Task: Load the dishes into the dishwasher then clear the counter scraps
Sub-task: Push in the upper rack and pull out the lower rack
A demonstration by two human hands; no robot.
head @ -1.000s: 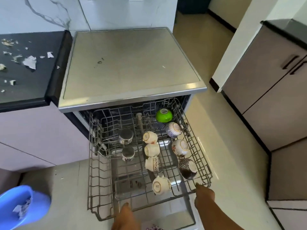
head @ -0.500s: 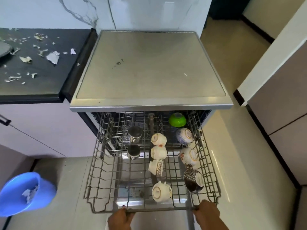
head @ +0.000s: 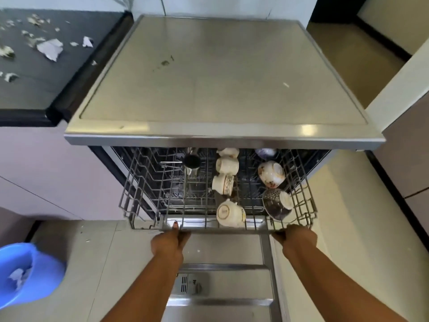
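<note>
The wire dishwasher rack (head: pixel 148 196) sticks halfway out under the steel dishwasher top (head: pixel 218 77). It holds several cream cups (head: pixel 229 213), a floral bowl (head: pixel 271 174), a dark patterned bowl (head: pixel 276 204) and a steel cup (head: pixel 191 163). My left hand (head: pixel 170 242) grips the rack's front rail left of centre. My right hand (head: pixel 296 237) grips the same rail near its right corner. Paper scraps (head: pixel 50 48) lie scattered on the black counter (head: pixel 46 84) at the upper left.
The open dishwasher door (head: pixel 222 296) lies flat below my arms. A blue bin (head: pixel 25 273) with scraps inside stands on the floor at the lower left. Cabinets (head: pixel 408 145) line the right side, with a floor strip between.
The rack has slid back into the dishwasher; the green bowl and rear cups are now hidden under the steel top. Both hands stayed on the front rail.
</note>
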